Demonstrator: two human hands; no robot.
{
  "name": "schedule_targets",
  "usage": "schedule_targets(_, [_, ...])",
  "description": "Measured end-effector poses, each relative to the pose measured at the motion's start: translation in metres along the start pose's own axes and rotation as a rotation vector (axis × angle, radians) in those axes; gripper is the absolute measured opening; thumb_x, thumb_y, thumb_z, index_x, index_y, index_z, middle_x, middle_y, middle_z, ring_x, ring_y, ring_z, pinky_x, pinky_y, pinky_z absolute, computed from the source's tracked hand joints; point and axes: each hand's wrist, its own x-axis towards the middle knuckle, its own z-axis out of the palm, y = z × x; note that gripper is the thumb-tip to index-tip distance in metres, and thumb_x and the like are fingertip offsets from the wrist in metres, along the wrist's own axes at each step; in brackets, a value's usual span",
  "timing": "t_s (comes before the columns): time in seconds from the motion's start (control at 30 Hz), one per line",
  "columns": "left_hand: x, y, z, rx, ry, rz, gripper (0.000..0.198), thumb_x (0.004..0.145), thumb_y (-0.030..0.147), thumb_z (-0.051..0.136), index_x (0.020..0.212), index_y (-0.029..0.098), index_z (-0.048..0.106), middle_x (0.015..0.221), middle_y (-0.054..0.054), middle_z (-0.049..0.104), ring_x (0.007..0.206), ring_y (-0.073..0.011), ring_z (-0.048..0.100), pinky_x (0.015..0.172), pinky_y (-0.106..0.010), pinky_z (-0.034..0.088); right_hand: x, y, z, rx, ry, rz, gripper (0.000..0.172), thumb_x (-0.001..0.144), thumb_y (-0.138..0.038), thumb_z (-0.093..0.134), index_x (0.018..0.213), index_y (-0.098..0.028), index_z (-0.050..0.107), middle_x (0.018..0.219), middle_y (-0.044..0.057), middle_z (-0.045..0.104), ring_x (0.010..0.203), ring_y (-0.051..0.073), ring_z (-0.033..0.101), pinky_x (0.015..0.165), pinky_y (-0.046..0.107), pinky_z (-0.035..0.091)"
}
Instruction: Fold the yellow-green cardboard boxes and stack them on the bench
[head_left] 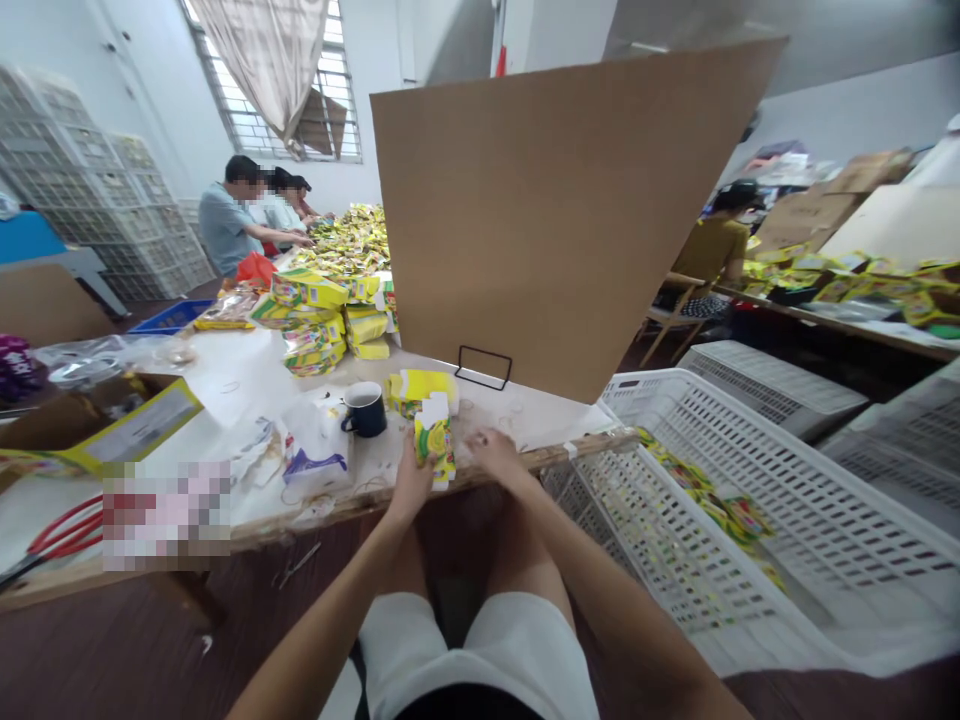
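My left hand is closed around a small yellow printed carton, held upright at the table's front edge with white flaps showing at its top. To the right, my right hand is over the tabletop beside the carton, apart from it. Its fingers look loosely bent and apart, with nothing visible in them. Behind the held carton lies a bundle of flat yellow cartons. Rubber bands lie scattered on the table around both hands.
A dark mug and a tissue pack stand left of my hands. Stacked carton bundles are farther back. A tall cardboard sheet rises ahead. Right is a white crate holding yellow packets; red-handled scissors lie far left.
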Motion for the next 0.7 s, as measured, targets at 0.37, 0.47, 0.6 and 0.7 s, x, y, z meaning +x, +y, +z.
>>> schedule_targets(0.37, [-0.012,0.0,-0.009,0.256,0.043,0.088,0.061,0.08,0.013,0.056,0.137,0.015,0.036,0.139,-0.018,0.044,0.132,-0.029,0.035,0.109,-0.043,0.026,-0.024,-0.027,0.037,0.07,-0.023,-0.042,0.024,0.088,-0.027,0.054,0.109,-0.019,0.063,0.098,0.006,0.07,0.093,0.021,0.061,0.088,0.034,0.035])
schedule_targets(0.47, [-0.005,-0.002,-0.009,0.28,0.026,0.076,0.06,0.077,0.014,0.06,0.134,0.014,0.04,0.133,-0.019,0.049,0.129,-0.0305,0.041,0.106,-0.042,0.031,-0.013,-0.027,0.04,0.075,-0.016,0.003,0.028,0.087,-0.026,0.054,0.114,-0.019,0.061,0.094,0.006,0.071,0.09,0.021,0.063,0.086,0.033,0.037])
schedule_targets(0.6, [-0.001,-0.006,-0.008,0.303,0.018,0.03,0.057,0.071,0.013,0.066,0.124,0.015,0.047,0.116,-0.017,0.06,0.115,-0.0326,0.053,0.097,-0.044,0.039,-0.009,-0.025,0.047,0.06,-0.025,0.051,0.031,0.087,-0.025,0.055,0.116,-0.016,0.061,0.093,0.009,0.072,0.09,0.024,0.064,0.087,0.036,0.037])
schedule_targets(0.7, [0.003,-0.007,-0.009,0.296,0.023,0.017,0.056,0.073,0.012,0.064,0.125,0.017,0.044,0.116,-0.015,0.061,0.108,-0.0287,0.058,0.091,-0.041,0.043,-0.006,-0.024,0.051,0.071,-0.006,0.04,0.034,0.089,-0.025,0.054,0.122,-0.019,0.057,0.1,0.008,0.071,0.095,0.022,0.064,0.089,0.034,0.036])
